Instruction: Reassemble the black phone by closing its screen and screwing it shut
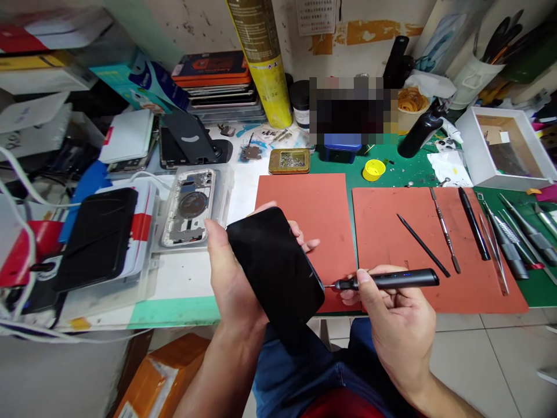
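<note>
Phone (275,264): black, closed, tilted, held in the air over the near edge of the mats. Left hand (232,284): cradling it, thumb along one long edge, fingers spread behind. Right hand (398,331): thumb and fingers pinching an electric screwdriver (387,280), bit touching the phone's bottom edge; any screw there is too small to tell. Done, as shown: no screen lifted, no interior exposed. Nearby: two red silicone mats (304,220), the right one bearing a spudger (444,229), a pick (422,247) and a pen-shaped driver (473,223). Farther left: a phone housing (189,208), open and partly fitted with parts, in a clear tray (220,186).
</note>
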Demonstrator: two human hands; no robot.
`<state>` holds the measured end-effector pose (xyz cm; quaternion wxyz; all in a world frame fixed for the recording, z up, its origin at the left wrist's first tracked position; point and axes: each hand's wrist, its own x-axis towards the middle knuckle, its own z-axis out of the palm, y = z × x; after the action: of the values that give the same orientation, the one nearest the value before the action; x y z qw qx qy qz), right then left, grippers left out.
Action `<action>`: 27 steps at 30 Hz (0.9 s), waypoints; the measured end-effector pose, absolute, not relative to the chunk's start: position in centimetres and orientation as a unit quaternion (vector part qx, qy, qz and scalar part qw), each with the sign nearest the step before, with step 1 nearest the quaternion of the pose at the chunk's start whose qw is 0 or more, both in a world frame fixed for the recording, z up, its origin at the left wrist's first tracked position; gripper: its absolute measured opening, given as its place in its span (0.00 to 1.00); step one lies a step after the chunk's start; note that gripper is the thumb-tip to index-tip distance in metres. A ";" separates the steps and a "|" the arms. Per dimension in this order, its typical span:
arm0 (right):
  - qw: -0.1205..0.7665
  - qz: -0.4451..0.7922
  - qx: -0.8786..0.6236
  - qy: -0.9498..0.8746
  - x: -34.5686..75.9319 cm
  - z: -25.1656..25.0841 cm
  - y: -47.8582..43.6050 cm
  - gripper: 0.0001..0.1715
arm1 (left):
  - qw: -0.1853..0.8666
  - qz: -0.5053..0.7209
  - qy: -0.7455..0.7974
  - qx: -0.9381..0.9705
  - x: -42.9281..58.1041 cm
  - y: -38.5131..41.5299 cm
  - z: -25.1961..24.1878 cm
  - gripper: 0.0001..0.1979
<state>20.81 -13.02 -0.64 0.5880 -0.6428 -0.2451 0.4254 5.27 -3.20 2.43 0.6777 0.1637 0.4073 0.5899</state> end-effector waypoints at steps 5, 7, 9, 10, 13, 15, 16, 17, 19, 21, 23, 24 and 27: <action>0.588 0.417 -0.646 -0.252 20.8 -0.8 -13.0 0.16 | 0.677 0.588 0.409 0.170 5.3 -3.2 2.5 0.41; 0.587 0.413 -0.648 -0.254 20.8 -0.8 -13.0 0.16 | 0.677 0.588 0.407 0.174 5.3 -3.2 2.5 0.41; 0.581 0.412 -0.653 -0.257 20.8 -0.8 -13.0 0.16 | 0.677 0.589 0.404 0.178 5.4 -3.3 2.5 0.41; 0.578 0.411 -0.655 -0.258 20.8 -0.8 -13.1 0.16 | 0.677 0.589 0.403 0.178 5.4 -3.3 2.5 0.41; 0.573 0.413 -0.659 -0.259 20.9 -0.6 -13.1 0.16 | 0.677 0.589 0.405 0.176 5.3 -3.4 2.5 0.41; 0.571 0.412 -0.661 -0.259 20.9 -0.6 -13.2 0.16 | 0.677 0.589 0.406 0.174 5.3 -3.3 2.6 0.41; 0.570 0.411 -0.663 -0.260 20.9 -0.6 -13.2 0.16 | 0.677 0.588 0.407 0.173 5.3 -3.3 2.6 0.41; 0.569 0.409 -0.664 -0.262 21.0 -0.6 -13.2 0.15 | 0.677 0.588 0.408 0.172 5.3 -3.3 2.6 0.41; 0.570 0.407 -0.664 -0.263 21.0 -0.7 -13.1 0.16 | 0.677 0.586 0.411 0.171 5.3 -3.2 2.7 0.42; 0.569 0.407 -0.664 -0.264 21.0 -0.7 -13.1 0.16 | 0.677 0.586 0.410 0.172 5.3 -3.2 2.7 0.42; 0.565 0.406 -0.668 -0.264 21.0 -0.8 -13.0 0.16 | 0.678 0.588 0.406 0.174 5.3 -3.2 2.6 0.42; 0.563 0.404 -0.671 -0.265 21.0 -0.8 -13.0 0.17 | 0.678 0.588 0.404 0.175 5.3 -3.2 2.6 0.42; 0.559 0.402 -0.675 -0.265 21.0 -0.7 -13.1 0.17 | 0.678 0.588 0.405 0.174 5.4 -3.2 2.5 0.43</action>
<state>20.95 -13.13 -0.75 0.5593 -0.6746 -0.2652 0.4023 5.35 -3.21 2.54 0.6782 0.1739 0.4046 0.5883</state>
